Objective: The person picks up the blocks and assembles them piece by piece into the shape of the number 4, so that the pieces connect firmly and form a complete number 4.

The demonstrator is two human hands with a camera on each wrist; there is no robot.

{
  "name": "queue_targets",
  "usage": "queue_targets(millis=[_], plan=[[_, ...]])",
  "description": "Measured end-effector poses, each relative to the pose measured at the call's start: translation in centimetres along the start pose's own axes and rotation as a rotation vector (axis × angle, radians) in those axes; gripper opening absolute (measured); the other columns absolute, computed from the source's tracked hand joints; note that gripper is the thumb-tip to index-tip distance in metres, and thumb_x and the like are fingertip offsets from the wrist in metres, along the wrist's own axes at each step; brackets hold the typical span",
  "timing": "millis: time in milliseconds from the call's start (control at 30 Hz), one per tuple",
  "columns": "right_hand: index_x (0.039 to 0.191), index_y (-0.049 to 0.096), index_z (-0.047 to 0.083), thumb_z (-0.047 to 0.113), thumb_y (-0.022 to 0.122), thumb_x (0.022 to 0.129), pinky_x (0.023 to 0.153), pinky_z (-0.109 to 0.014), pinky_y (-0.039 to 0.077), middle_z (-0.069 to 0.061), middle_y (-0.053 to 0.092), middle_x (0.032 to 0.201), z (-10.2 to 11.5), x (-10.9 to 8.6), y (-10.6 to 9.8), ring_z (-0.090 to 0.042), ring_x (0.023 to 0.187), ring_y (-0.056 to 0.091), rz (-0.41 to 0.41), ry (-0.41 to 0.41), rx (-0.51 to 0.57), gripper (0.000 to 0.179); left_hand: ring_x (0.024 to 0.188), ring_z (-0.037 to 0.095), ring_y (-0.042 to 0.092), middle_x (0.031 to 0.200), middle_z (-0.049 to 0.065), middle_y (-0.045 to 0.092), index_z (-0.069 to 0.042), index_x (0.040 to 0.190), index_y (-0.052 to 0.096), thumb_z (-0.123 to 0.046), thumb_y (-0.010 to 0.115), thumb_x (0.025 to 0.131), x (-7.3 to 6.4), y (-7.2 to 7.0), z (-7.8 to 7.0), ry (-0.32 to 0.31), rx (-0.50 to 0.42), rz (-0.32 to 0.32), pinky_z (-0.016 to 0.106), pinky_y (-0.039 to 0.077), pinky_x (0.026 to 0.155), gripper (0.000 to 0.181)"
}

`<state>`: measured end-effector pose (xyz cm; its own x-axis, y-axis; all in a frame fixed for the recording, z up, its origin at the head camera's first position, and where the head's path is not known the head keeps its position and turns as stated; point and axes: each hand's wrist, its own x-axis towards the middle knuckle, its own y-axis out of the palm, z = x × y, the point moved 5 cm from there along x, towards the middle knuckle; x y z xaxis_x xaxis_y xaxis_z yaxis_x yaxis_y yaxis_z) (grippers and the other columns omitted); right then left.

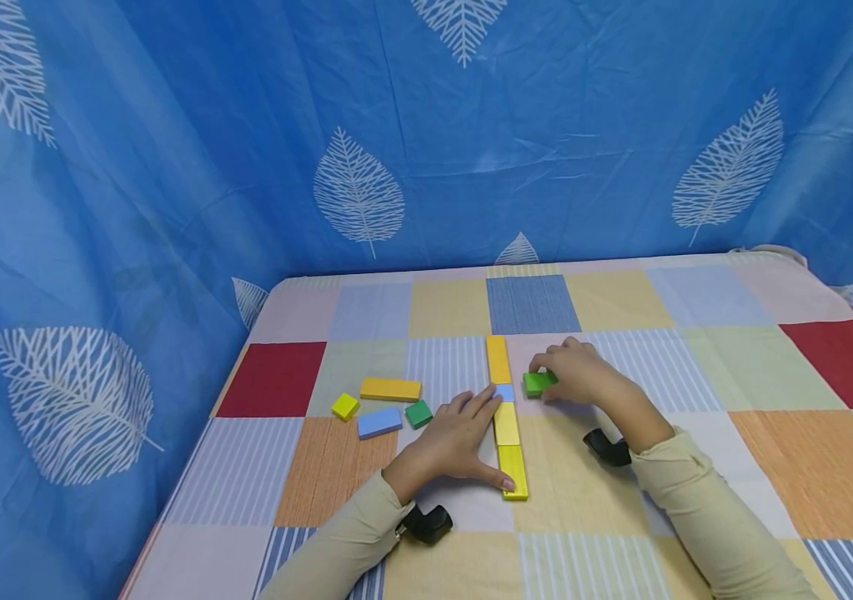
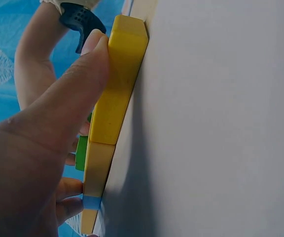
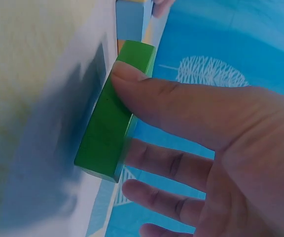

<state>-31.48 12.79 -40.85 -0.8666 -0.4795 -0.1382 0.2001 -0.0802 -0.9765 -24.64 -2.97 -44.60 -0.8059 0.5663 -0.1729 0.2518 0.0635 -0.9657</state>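
Note:
A straight row of blocks runs away from me on the tablecloth: a yellow block (image 1: 514,475) nearest, then a paler yellow block (image 1: 506,425), a small blue block (image 1: 504,392) and an orange-yellow block (image 1: 497,358) farthest. My left hand (image 1: 452,442) lies spread along the row's left side. Its thumb presses the nearest yellow block (image 2: 120,89), and its fingertips touch near the blue block (image 2: 91,202). Right of the row, my right hand (image 1: 579,371) pinches a green block (image 3: 105,123) between thumb and fingers. That block is apart from the row in the head view.
Left of the row lie loose blocks: an orange-yellow one (image 1: 391,389), a small yellow one (image 1: 346,406), a blue one (image 1: 379,422) and a small green one (image 1: 418,414). A patchwork cloth (image 1: 704,467) covers the table. Blue leaf-print curtains (image 1: 584,167) hang behind and beside it.

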Motion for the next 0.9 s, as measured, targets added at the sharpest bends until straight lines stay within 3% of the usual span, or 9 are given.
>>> queue_targets(millis=[900], plan=[[0.102, 0.066, 0.016, 0.022, 0.076, 0.072, 0.079, -0.043, 0.04, -0.005, 0.065, 0.097, 1.8, 0.0, 0.6, -0.024, 0.089, 0.05, 0.003, -0.046, -0.023, 0.032, 0.136, 0.03, 0.025, 0.155, -0.001, 0.011, -0.018, 0.147, 0.018, -0.074, 0.062, 0.061, 0.1, 0.2, 0.1, -0.014, -0.004, 0.014, 0.047, 0.031, 0.105, 0.112]])
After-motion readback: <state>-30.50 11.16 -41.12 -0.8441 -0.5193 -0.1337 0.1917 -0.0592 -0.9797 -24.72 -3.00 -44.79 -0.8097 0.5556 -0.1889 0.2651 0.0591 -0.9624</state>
